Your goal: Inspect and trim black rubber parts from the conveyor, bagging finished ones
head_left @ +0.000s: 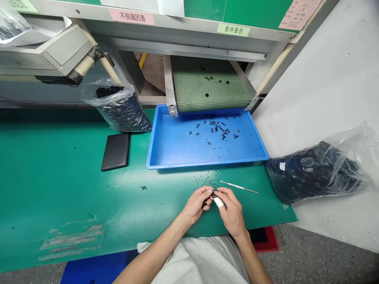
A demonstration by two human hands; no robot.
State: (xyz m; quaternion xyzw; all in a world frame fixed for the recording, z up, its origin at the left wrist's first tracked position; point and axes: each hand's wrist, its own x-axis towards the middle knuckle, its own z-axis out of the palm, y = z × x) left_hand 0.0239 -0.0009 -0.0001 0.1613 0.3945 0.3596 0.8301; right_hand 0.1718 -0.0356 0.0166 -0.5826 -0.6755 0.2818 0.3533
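Between my two hands is a small dark round part [214,193], partly covered by the fingers. My left hand [197,203] pinches it from the left, and more black bits show in its curled fingers. From the other side, my right hand [232,209] grips the same part, its thumb wrapped in white tape [219,202]. Many tiny black slivers [207,180] lie scattered on the green mat just beyond the fingertips. A thin tool with a white handle [238,186] rests to the right of them.
A blue tray [152,152] holding small black parts sits under the end of a green conveyor belt [189,98]. Left of it are a bag of black parts [127,110] and a black notebook [115,152]. Another filled plastic bag [314,173] lies at right. A red bin [271,240] stands below the table.
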